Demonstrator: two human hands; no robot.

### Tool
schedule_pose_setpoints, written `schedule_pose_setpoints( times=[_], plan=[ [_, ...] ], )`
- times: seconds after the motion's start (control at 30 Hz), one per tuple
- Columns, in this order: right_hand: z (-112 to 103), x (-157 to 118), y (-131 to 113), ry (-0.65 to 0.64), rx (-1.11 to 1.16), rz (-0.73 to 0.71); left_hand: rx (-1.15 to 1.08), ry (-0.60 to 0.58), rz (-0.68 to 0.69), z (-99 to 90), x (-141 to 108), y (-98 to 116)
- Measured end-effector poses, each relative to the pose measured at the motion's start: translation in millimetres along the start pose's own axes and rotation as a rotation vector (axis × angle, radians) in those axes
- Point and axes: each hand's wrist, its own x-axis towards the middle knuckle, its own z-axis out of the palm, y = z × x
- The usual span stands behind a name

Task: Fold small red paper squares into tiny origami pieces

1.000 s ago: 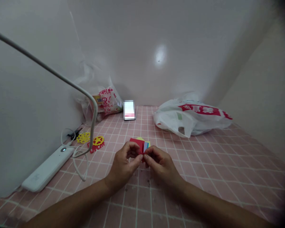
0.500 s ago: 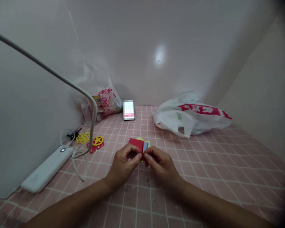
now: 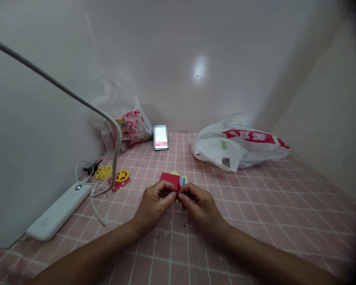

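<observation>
A piece of red paper [image 3: 169,180] is held up between my two hands over the tabletop. My left hand [image 3: 154,202] pinches its lower edge between thumb and forefinger. Close beside it, my right hand [image 3: 200,204] has its thumb and forefinger pressed together at the paper's right edge, which looks bent or folded. Behind the red paper lie several coloured sheets [image 3: 184,180], with yellow and blue showing. Their lower parts are hidden by the hands and the red paper.
On the left are a white power strip [image 3: 59,211], a looped cable [image 3: 106,209], and yellow cutouts [image 3: 122,176] with a red one. A lit phone [image 3: 161,137] stands at the back, between a clear plastic bag [image 3: 136,126] and a white plastic bag [image 3: 240,146]. A grey metal arm [image 3: 62,91] crosses the left.
The red paper has shifted slightly and its right part now covers more of the sheets behind. Both hands keep nearly the same place and pinch.
</observation>
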Motion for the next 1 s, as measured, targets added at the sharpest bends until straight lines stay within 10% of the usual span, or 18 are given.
schedule_pose_setpoints(
  times=[1.0],
  plan=[
    [1,8,3,-0.063,0.543,0.252,-0.553,-0.161,-0.341,-0.5,6,-7]
  ],
)
